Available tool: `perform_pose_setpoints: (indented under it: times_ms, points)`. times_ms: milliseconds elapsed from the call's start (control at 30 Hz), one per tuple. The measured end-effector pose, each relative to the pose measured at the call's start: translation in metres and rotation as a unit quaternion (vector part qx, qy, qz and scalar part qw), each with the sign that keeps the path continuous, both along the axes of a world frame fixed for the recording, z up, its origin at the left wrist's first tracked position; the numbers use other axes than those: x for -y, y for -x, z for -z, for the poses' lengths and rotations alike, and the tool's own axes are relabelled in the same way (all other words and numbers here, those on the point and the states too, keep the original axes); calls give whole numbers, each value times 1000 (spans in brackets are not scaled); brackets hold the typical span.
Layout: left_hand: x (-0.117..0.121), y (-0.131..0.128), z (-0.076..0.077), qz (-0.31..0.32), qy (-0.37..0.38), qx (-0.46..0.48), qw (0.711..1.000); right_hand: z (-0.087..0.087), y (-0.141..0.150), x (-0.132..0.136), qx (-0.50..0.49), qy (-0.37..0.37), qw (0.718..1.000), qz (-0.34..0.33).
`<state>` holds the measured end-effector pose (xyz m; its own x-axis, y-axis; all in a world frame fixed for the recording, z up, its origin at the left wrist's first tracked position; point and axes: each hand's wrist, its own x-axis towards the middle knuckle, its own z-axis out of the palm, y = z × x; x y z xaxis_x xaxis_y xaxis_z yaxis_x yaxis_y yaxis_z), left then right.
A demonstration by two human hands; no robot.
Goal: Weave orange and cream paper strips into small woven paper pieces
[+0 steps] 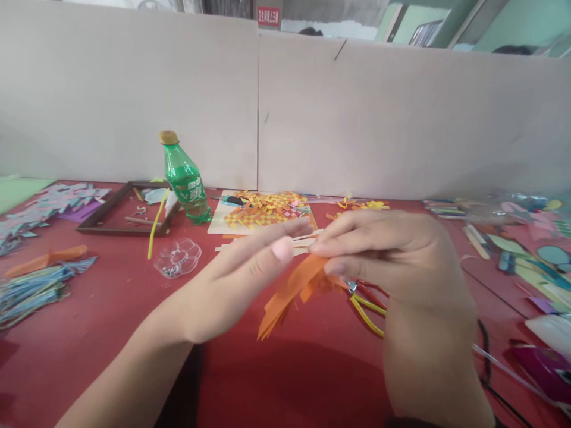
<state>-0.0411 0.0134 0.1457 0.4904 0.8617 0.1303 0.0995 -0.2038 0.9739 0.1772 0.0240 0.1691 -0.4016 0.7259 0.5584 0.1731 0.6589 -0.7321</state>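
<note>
My right hand pinches a bunch of orange paper strips between thumb and fingers; the strips hang down to the left above the red table. Beside them is my left hand, flat with its fingers stretched out and pointing right, holding nothing. Whether its fingertips touch the strips is hard to tell. Behind the hands, a woven orange and yellow paper piece lies on a pale sheet, with white strips in front. Partly hidden behind my right hand are pliers with yellow and red handles.
A green bottle stands by a dark wooden frame and a clear flower-shaped tray. Blue paper strips lie at left. Coloured paper scraps crowd the right side. A pale partition closes off the back.
</note>
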Motion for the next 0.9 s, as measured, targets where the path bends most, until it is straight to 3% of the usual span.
perform_pose_setpoints:
  times_ms: [67, 200, 467, 667, 800, 900]
  points:
    - [12, -8, -1, 6, -52, -40, 998, 0, 4, 1, 10, 10, 1000, 5]
    - [27, -30, 6, -85, -116, -40, 989, -2, 10, 3, 11, 38, 998, 50]
    - [15, -43, 15, -62, -101, 35, 992, -2, 16, 4, -48, 114, 990, 61]
    - [8, -48, 23, -54, -80, 96, 991, 3, 19, 3, -59, 121, 987, 89]
    - [2, -42, 24, -54, -130, -4, 990, 2, 18, 5, -34, 105, 988, 105]
    - [-5, -34, 19, -81, -217, -107, 967, 0, 17, 6, -12, 79, 989, 127]
